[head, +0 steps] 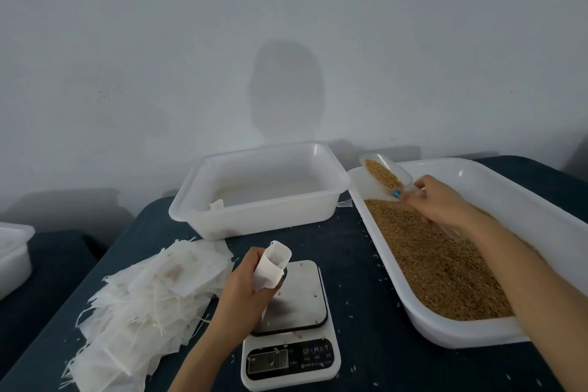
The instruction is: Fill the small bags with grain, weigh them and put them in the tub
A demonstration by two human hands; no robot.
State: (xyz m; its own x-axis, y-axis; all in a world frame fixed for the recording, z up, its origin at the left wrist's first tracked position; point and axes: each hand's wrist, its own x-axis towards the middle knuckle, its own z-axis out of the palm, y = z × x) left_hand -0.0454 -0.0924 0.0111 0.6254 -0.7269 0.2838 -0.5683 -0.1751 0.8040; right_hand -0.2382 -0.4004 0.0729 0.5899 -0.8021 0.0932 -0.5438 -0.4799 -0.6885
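Head camera is looking down on what I judge to be an early stage of the job. The tub point(254, 212), sitting beyond the left hand point(243, 285), is showing little inside apart from a pale scrap or bag in its near corner, too faint to identify. A big pile of empty bags point(143, 302) is lying just to the left of that hand. Most of the filling, weighing and stowing is therefore waiting to be done.

The left hand is gripping a small bag point(275, 261), fingers and thumb curling round its lower half. It is holding the bag upright with the mouth gaping, over the plate of the scale point(302, 294), which is sitting just to the right of the hand and under it. The bag is looking empty; whether its lower end is touching the plate I cannot tell. Stray grains are dotting the plate and the dark counter point(359, 264).

The right hand point(437, 205) is closing tightly round the handle of a clear scoop point(386, 173). The scoop is carrying a load of grain point(439, 267) and pointing away up and left of the hand, over the far end of the grain tray point(541, 200), whose brown bed is lying beneath the wrist. Scoop and bag are sitting well apart, so pouring is likely coming next, then weighing and dropping into the tub.
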